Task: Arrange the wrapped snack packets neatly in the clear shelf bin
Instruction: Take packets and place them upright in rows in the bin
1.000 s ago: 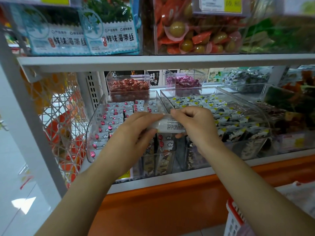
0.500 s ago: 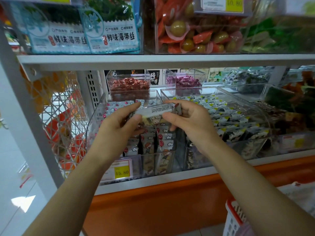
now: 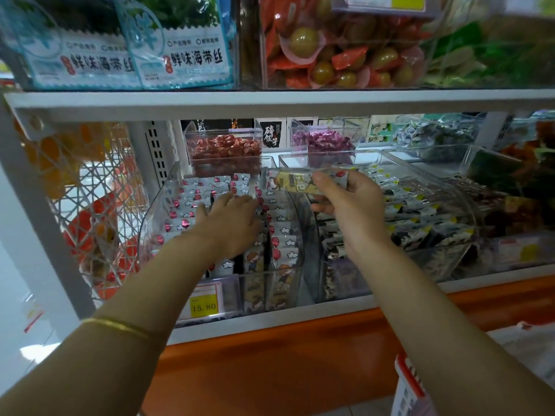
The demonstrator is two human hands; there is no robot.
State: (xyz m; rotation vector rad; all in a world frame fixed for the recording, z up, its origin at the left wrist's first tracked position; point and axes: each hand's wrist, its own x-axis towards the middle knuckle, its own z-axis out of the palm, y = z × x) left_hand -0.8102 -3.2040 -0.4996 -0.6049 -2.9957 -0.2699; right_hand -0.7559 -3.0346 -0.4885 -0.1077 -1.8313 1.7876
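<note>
Risk first: the right hand (image 3: 350,211) carries a packet (image 3: 303,182) high over the divide between two bins, pinched only at its right end, so the long free end hangs out to the left with nothing under it. If that pinch slackens, I reckon the packet drops across the rim or tips into the right bin (image 3: 432,187), which holds a different, darker-wrapped snack, and that means a mix-up to fish out. Second worry: the left hand (image 3: 231,219) lies flat on the rows (image 3: 192,205) inside the left bin (image 3: 156,205); press or sweep too hard and the standing packets could topple like dominoes, or slide forward toward the low front wall. Third: the bin looks nearly full, so wedging another packet in may buckle a neighbour out of line

Now the fingers. On the right hand, thumb (image 3: 322,178) above and fingers below are closed on the packet's end, a firm pinch, the packet roughly level and held above the bins, clear of the rows. On the left hand the fingers (image 3: 210,210) are spread slightly and laid palm-down, touching the packet tops near the middle of the left bin; they grip nothing that I can see, more a holding-back or parting of the rows. Whether a gap has opened under that palm is hidden
</note>
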